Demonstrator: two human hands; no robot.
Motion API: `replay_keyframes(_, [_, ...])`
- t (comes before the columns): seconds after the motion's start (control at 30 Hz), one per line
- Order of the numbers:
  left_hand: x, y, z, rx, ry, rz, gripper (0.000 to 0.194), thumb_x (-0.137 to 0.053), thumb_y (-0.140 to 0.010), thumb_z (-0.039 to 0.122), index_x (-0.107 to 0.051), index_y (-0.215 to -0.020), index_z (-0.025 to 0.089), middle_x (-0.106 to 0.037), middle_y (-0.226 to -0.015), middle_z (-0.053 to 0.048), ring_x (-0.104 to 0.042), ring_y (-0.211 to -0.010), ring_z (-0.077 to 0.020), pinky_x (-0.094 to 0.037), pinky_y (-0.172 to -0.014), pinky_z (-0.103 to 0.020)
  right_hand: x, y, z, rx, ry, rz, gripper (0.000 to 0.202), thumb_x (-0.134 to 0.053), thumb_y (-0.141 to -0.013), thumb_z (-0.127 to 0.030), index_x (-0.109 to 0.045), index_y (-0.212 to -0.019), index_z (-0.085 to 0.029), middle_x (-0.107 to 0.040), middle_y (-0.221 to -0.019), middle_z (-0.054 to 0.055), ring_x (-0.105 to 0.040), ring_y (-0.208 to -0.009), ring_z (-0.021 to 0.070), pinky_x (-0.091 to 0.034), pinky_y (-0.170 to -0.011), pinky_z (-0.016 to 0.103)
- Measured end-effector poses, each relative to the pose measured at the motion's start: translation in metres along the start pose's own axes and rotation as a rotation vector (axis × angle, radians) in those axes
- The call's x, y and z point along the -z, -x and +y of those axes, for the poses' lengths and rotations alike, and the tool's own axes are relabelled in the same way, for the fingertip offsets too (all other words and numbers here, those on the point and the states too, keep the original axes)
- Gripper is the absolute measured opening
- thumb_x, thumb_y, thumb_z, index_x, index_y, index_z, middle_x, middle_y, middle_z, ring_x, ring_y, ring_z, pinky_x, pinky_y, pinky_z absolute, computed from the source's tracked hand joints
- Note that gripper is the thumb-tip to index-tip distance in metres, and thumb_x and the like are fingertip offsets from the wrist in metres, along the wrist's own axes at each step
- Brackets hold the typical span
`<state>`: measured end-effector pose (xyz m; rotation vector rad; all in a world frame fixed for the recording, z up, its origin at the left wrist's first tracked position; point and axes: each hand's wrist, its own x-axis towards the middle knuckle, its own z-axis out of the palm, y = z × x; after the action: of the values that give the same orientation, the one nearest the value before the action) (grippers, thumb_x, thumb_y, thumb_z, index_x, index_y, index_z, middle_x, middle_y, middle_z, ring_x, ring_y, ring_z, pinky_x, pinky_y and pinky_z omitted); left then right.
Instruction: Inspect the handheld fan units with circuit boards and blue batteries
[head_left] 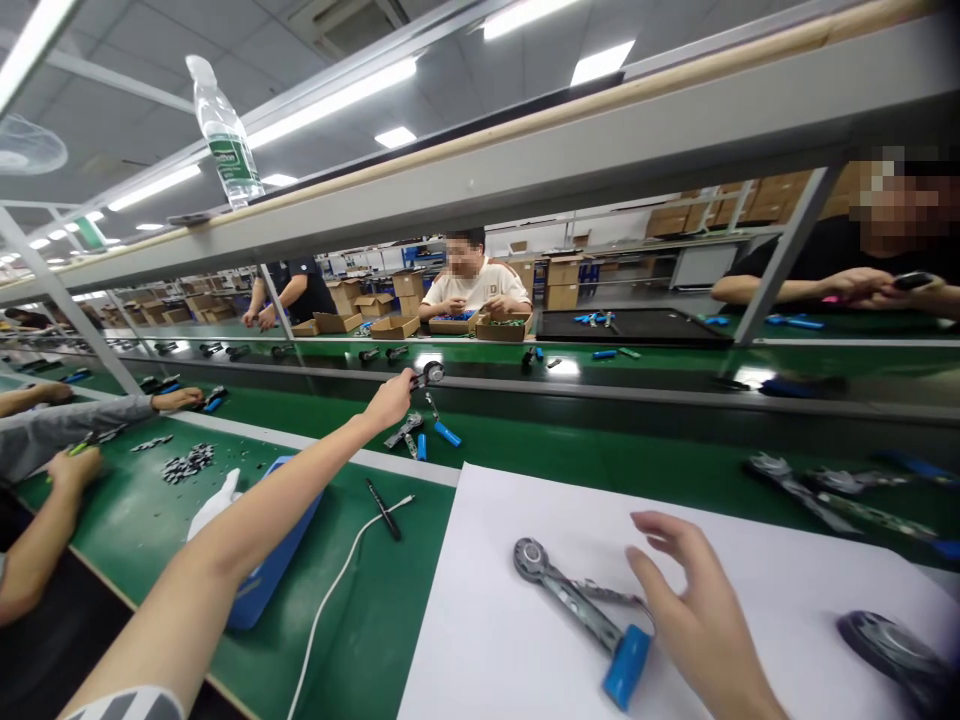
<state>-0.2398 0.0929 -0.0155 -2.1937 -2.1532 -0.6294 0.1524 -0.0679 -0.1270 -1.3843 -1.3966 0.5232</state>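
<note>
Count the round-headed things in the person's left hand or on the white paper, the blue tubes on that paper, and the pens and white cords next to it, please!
Round-headed things: 3 (1 in the left hand, 2 on the white paper)
Blue tubes: 1
Pens: 1
White cords: 1
Total: 6

The left arm wears a short sleeve (139,704), only its end in view, striped in grey and white with a pale edge. The forearm (262,520) is bare and tapers to the wrist. Left hand (388,402) and right hand (694,610) are bare too, the right one's fingers slim.
</note>
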Motion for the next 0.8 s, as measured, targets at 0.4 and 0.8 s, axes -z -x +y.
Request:
replay_keyframes(0.4, [0.081,0.056,0.120,-0.322,0.372,0.185,0.018,-0.038,-0.097,0.026,-0.052,-0.106,0.020,-0.061,-0.083,-0.004,-0.055,-0.073,-0.0172,-0.042,-0.070,-0.029,-0.107,-0.095,-0.141,0.273,-0.415,-0.345,0.040,-0.058,-0.089,-0.052,-0.059,-0.113,-0.020,-0.072,-0.096,0.008,-0.067,-0.089,0.0216,-0.052,-0.082,0.036])
replay_keyframes(0.8, [0.079,0.098,0.209,-0.246,1.187,-0.085,0.012,-0.050,-0.094,0.024,-0.050,-0.105,0.018,-0.052,-0.070,0.004,-0.038,-0.044,-0.0051,-0.031,-0.042,-0.017,-0.021,-0.074,-0.143,0.268,-0.705,-0.239,0.039,-0.056,-0.093,-0.051,-0.062,-0.075,-0.017,-0.042,-0.053,-0.005,-0.035,-0.047,0.0073,-0.025,-0.043,0.020])
